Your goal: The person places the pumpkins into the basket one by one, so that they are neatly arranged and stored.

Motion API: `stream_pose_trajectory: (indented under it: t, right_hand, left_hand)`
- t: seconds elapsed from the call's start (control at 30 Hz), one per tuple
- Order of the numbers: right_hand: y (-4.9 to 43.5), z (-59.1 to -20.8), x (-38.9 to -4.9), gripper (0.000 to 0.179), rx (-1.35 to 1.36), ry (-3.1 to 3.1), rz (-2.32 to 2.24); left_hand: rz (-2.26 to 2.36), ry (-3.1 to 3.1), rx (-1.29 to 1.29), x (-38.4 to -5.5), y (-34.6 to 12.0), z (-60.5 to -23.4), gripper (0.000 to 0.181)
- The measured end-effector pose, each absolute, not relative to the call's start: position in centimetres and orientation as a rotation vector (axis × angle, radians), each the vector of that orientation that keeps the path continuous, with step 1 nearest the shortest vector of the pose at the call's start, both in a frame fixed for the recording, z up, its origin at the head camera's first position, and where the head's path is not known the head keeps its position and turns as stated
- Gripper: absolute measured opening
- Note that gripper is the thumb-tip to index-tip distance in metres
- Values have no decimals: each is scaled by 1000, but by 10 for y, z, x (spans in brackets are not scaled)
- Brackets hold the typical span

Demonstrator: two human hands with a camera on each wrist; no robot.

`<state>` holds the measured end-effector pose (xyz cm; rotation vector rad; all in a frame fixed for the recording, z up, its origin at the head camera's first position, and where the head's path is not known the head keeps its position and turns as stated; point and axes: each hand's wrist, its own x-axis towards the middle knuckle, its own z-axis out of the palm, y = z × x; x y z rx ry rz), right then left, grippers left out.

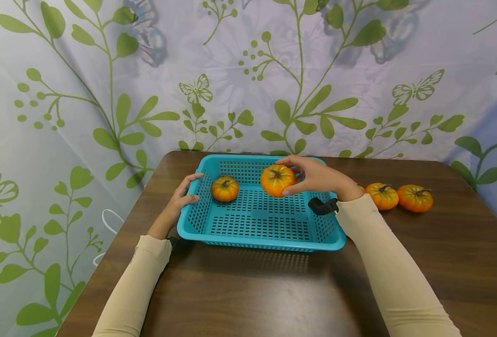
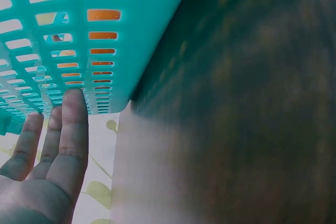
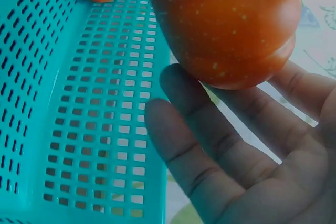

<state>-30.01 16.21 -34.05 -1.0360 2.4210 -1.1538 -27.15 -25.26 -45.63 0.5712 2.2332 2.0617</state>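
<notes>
My right hand [image 1: 315, 177] holds a small orange pumpkin [image 1: 276, 179] between thumb and fingers, above the right half of a turquoise plastic basket [image 1: 256, 244]. In the right wrist view this pumpkin [image 3: 231, 30] fills the top, with fingers [image 3: 184, 135] below it. A second small pumpkin [image 1: 225, 189] sits inside the basket near its left wall. At the basket's left side my left hand [image 1: 178, 201] touches the rim with thumb and index finger. The left wrist view shows its other fingers [image 2: 73, 129] straight, tips right at the slotted outer wall [image 2: 131, 19].
To the right of the basket, more small pumpkins lie in a row on the brown wooden table [image 1: 248, 295], among them a middle one [image 1: 382, 195] and an end one [image 1: 415, 198]. One is mostly hidden behind my right wrist. A leaf-patterned curtain [image 1: 240, 93] hangs behind the table.
</notes>
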Motion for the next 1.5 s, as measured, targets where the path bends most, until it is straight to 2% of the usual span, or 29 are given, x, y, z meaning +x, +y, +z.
stream_pose_trajectory:
  t: [0.9, 1.17, 1.5]
  right_hand:
    - [123, -343, -328, 79, -886, 2408, -915]
    - [116, -353, -336, 77, -911, 2436, -827]
    - [104, -363, -343, 78, -811, 2417, -826]
  left_hand:
    - [2048, 2243, 573, -273, -254, -459, 70]
    - [2041, 2253, 584, -274, -254, -459, 70]
    - [2041, 2250, 601, -272, -254, -457, 70]
